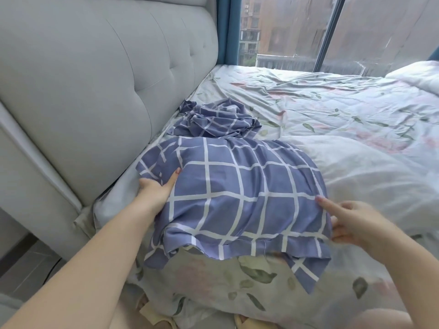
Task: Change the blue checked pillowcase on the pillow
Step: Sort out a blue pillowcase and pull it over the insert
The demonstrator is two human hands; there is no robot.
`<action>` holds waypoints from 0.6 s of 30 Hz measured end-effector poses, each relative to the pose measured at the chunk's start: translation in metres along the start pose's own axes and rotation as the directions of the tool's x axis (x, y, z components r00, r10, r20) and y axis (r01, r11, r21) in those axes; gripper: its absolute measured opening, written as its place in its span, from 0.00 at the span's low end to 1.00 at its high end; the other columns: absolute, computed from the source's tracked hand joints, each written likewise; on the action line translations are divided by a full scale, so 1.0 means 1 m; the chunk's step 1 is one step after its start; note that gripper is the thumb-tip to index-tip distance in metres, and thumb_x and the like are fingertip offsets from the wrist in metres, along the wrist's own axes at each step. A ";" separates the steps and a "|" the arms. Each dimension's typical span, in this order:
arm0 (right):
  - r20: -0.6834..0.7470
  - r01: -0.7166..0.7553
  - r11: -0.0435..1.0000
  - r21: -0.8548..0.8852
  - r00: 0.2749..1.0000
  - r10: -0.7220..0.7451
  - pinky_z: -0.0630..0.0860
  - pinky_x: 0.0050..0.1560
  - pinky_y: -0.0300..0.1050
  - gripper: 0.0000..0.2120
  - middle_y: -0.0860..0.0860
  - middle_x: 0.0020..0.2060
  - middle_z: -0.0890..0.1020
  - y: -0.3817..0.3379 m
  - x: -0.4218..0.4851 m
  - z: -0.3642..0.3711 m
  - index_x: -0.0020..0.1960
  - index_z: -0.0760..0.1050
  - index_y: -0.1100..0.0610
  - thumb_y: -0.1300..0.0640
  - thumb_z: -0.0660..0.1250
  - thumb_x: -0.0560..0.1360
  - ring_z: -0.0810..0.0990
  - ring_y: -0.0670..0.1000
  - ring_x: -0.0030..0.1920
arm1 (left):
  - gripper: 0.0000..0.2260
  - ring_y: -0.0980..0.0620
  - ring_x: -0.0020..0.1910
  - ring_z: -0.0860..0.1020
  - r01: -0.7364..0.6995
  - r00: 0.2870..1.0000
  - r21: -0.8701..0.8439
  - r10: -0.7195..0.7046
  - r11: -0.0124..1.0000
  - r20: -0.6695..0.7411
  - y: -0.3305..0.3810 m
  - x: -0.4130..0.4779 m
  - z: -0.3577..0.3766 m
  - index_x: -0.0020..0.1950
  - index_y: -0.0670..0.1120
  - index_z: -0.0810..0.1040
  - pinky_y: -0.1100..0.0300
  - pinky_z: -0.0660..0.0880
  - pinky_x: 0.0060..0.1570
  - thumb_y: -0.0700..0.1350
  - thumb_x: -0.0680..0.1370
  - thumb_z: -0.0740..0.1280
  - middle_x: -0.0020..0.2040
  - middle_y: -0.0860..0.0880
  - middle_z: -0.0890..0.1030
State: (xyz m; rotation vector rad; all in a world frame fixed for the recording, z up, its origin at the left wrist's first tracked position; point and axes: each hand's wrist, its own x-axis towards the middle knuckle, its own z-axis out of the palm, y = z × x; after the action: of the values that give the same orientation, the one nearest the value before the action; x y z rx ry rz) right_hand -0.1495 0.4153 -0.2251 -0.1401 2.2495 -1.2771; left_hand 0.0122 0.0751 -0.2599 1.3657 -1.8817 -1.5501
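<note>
Blue checked case (237, 186) bulging over pillow (hidden inside), on bed (332, 110) near its edge, beside grey headboard (95, 79). Open hem toward viewer, loose & floppy. L hand (154, 188) grips case's left corner, thumb on top. R hand (351, 224) pinches right edge near hem, index finger along top. 2nd checked case (218, 119), crumpled, just beyond, against headboard. Window (285, 32) at far side. Progress, as judged: pillow approx. fully covered; hem not yet tucked or smoothed. Can't tell if case is going on or coming off.
</note>
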 end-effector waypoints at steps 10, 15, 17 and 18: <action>0.141 0.211 0.975 -0.070 0.970 -0.200 0.77 0.61 0.59 0.10 0.51 0.46 0.87 0.017 -0.009 0.034 0.53 0.81 0.57 0.52 0.64 0.81 0.84 0.54 0.52 | 0.37 0.44 0.34 0.76 0.038 0.981 0.247 -0.084 0.968 0.175 0.006 -0.027 0.019 0.40 0.37 0.76 0.58 0.72 0.39 0.74 0.70 0.60 0.33 0.42 0.76; -0.235 0.388 0.888 0.246 0.913 -0.334 0.78 0.51 0.59 0.17 0.61 0.43 0.84 0.005 -0.006 0.050 0.48 0.76 0.62 0.50 0.58 0.83 0.82 0.62 0.45 | 0.37 0.37 0.59 0.76 0.009 0.998 -0.048 -0.012 0.999 -0.064 0.012 -0.035 0.058 0.66 0.32 0.66 0.50 0.73 0.57 0.64 0.75 0.66 0.62 0.35 0.76; -0.378 0.448 0.853 0.268 0.863 -0.335 0.73 0.42 0.54 0.21 0.61 0.34 0.77 0.002 -0.001 0.052 0.40 0.71 0.61 0.47 0.57 0.83 0.76 0.60 0.37 | 0.33 0.36 0.61 0.75 -0.038 0.996 -0.007 0.037 0.999 -0.075 0.019 -0.034 0.062 0.65 0.32 0.67 0.51 0.71 0.57 0.61 0.78 0.63 0.62 0.33 0.76; -0.437 0.465 0.854 0.232 0.834 -0.336 0.70 0.39 0.50 0.22 0.57 0.32 0.75 0.000 0.001 0.050 0.37 0.69 0.60 0.46 0.56 0.83 0.73 0.56 0.35 | 0.31 0.35 0.62 0.74 -0.066 0.995 0.029 0.068 0.997 -0.075 0.023 -0.033 0.060 0.65 0.32 0.69 0.52 0.69 0.54 0.60 0.79 0.62 0.62 0.33 0.76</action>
State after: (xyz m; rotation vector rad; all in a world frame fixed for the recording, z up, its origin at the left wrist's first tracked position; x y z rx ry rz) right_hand -0.1254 0.3766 -0.2455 -0.2793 2.3546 -2.0541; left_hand -0.0277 0.1343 -0.2504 1.3391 -1.8891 -1.4261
